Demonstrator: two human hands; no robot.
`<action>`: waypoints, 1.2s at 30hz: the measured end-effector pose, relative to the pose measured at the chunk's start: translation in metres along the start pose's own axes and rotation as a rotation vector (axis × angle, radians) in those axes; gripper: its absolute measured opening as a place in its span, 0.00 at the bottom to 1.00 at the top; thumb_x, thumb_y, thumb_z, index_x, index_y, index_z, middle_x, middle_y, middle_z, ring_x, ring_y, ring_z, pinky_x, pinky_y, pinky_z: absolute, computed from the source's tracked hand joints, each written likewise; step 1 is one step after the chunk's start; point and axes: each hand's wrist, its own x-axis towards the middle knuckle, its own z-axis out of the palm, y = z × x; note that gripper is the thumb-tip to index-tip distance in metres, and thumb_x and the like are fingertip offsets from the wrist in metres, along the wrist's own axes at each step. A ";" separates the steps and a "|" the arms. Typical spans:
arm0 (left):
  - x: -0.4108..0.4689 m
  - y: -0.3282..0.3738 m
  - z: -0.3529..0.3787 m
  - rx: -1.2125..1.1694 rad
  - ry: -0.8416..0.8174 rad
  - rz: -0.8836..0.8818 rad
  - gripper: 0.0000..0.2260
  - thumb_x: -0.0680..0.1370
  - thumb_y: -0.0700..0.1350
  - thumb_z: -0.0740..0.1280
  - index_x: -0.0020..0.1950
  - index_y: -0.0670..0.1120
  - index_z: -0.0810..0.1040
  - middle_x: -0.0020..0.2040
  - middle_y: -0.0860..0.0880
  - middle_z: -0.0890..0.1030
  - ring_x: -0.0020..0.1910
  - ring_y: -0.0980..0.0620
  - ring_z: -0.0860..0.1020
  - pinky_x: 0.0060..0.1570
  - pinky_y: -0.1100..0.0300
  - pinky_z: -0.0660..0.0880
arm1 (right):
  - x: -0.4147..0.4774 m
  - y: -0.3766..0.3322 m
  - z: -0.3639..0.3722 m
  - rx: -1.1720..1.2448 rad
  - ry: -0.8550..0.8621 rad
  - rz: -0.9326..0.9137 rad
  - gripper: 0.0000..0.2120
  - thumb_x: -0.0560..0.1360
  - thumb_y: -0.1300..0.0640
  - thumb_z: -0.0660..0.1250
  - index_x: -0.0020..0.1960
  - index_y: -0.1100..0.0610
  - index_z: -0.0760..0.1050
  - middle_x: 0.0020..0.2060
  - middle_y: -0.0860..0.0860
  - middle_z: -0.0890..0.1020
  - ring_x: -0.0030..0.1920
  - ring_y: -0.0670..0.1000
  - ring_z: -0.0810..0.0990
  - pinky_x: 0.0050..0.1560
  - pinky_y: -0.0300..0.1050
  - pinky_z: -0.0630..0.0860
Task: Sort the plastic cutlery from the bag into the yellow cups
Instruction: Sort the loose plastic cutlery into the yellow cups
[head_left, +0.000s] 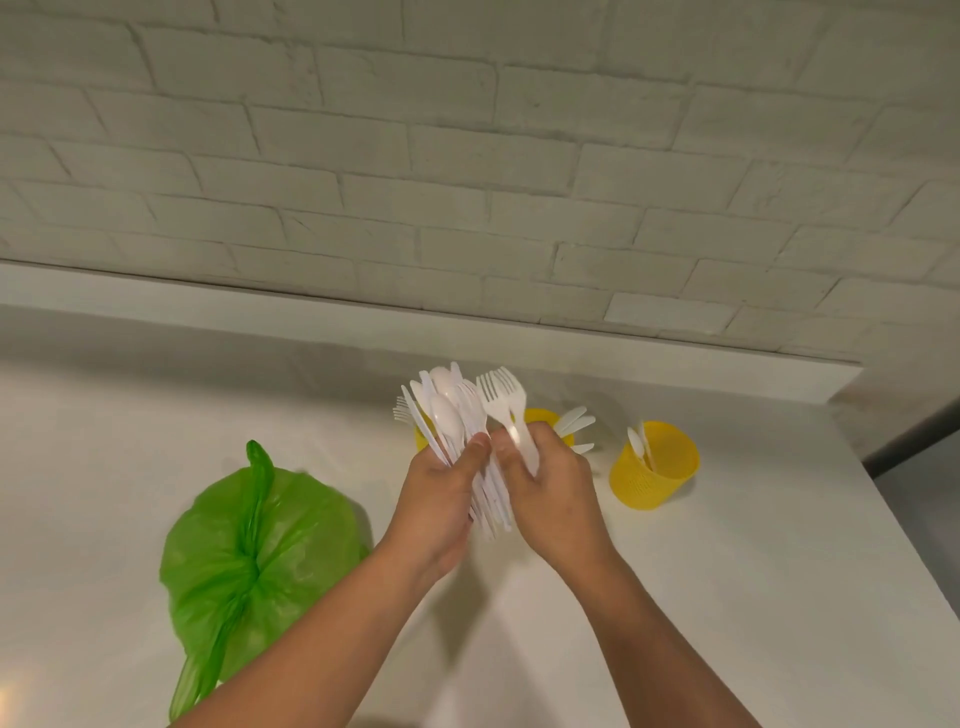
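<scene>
Head view. Nearest: left hand (441, 499), closed round mixed bundle of white cutlery (457, 415), heads fanned upward, presumably to expose each type for picking. Right hand (545, 483) pinching two forks (501, 395) just beside bundle, likely separating them. Behind hands, yellow cups: middle cup (540, 418) holding knives, right cup (655, 467) holding spoons, left cup (420, 439) mostly hidden. Green bag (260, 540) slumped on desk (727, 597), left of hands, contents unclear.

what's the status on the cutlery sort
Left hand grips mixed cutlery bundle. Right hand pinches forks. Yellow cups partly filled. Nothing blocking.
</scene>
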 end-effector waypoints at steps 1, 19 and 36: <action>0.000 0.000 0.001 0.006 -0.004 -0.007 0.11 0.85 0.39 0.62 0.63 0.42 0.82 0.56 0.42 0.87 0.56 0.45 0.86 0.51 0.57 0.83 | 0.001 0.000 0.001 0.016 -0.031 0.008 0.14 0.81 0.45 0.67 0.47 0.56 0.76 0.36 0.49 0.83 0.36 0.47 0.82 0.36 0.42 0.77; -0.001 0.006 -0.014 -0.110 -0.070 -0.018 0.10 0.84 0.42 0.63 0.57 0.46 0.84 0.55 0.45 0.87 0.54 0.49 0.86 0.49 0.57 0.82 | -0.003 0.007 0.006 0.357 -0.124 0.137 0.06 0.83 0.53 0.65 0.57 0.45 0.79 0.47 0.48 0.86 0.49 0.51 0.86 0.49 0.60 0.84; 0.025 0.023 -0.093 -0.154 0.067 -0.035 0.06 0.84 0.48 0.64 0.56 0.46 0.77 0.34 0.51 0.69 0.28 0.56 0.65 0.26 0.64 0.65 | 0.013 0.035 0.019 0.842 -0.260 0.512 0.08 0.86 0.59 0.58 0.61 0.58 0.73 0.31 0.50 0.63 0.28 0.47 0.57 0.33 0.44 0.53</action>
